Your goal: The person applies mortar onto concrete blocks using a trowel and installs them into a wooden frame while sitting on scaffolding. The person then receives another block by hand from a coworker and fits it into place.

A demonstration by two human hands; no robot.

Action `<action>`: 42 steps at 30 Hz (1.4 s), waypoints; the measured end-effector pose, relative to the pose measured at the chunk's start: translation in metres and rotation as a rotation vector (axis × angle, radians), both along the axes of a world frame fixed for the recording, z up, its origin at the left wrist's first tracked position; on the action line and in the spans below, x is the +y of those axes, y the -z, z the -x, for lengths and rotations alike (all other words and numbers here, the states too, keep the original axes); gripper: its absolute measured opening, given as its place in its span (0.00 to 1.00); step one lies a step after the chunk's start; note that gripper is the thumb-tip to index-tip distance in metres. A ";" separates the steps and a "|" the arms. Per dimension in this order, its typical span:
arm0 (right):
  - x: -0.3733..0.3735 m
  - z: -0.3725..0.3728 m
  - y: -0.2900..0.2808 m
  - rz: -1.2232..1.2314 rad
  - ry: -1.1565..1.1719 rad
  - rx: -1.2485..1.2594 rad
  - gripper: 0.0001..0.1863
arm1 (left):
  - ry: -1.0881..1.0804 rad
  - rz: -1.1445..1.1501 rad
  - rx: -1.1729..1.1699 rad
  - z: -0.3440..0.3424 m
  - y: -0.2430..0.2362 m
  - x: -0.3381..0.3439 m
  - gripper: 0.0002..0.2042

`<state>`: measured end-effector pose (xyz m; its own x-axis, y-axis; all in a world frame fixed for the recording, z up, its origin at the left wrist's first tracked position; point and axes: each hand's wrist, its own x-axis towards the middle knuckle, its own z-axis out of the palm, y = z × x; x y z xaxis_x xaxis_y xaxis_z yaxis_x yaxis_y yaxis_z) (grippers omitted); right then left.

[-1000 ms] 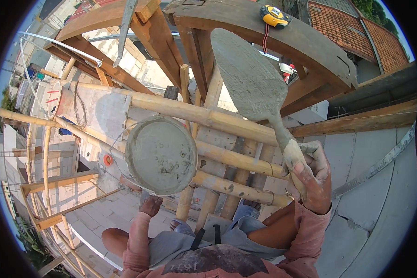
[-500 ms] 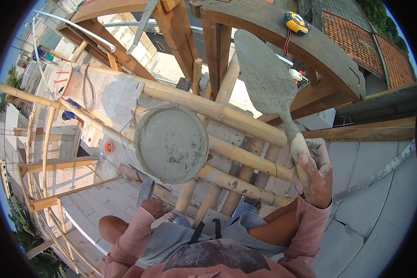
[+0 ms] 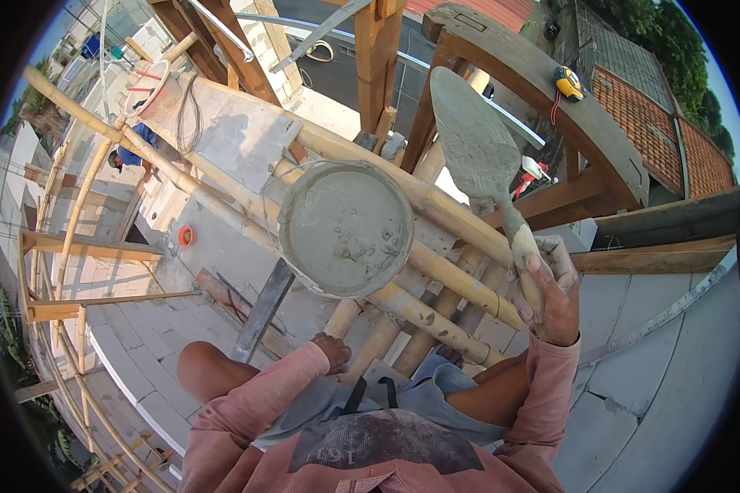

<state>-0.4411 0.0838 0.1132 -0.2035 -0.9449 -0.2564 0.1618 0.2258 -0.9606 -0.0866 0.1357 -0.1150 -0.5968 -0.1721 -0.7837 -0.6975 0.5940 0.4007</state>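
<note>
My right hand (image 3: 556,287) is wrapped round the wooden handle of a trowel (image 3: 475,135). Its mortar-smeared blade points up and away from me, with a thin grey coat on it. Near the middle stands a round bucket (image 3: 345,226) filled with wet grey mortar, its surface pocked toward the near right side. My left hand (image 3: 334,353) is curled into a fist just below the bucket, by the near end of a bamboo pole (image 3: 343,317). Its fingertips are hidden, so what it holds, if anything, does not show.
Bamboo poles (image 3: 444,279) run across under the bucket. Curved timber framing (image 3: 534,78) rises ahead, a yellow tape measure (image 3: 568,83) lying on it. Pale blocks (image 3: 633,361) lie at right. Lower down at left, another person (image 3: 136,146) in blue bends over.
My left hand has moved right, from beside the dark board to the bamboo pole's end. The view has shifted, so the bucket appears further right and higher. The trowel stays in my right hand.
</note>
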 end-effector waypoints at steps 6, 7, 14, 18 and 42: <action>-0.001 -0.023 0.001 0.024 -0.074 -0.024 0.20 | -0.122 0.109 0.112 0.015 -0.005 0.008 0.18; 0.000 -0.027 0.001 0.019 -0.065 -0.037 0.20 | -0.113 0.144 0.147 0.017 -0.005 0.009 0.18; 0.013 -0.047 0.010 0.070 -0.081 -0.057 0.12 | -0.118 0.327 0.225 0.017 0.012 0.012 0.11; 0.016 -0.048 0.018 0.013 -0.087 -0.045 0.13 | -0.090 0.321 0.220 0.023 0.014 0.010 0.11; -0.019 -0.060 0.060 0.191 -0.284 0.052 0.16 | -0.017 0.284 0.465 0.105 -0.147 -0.027 0.14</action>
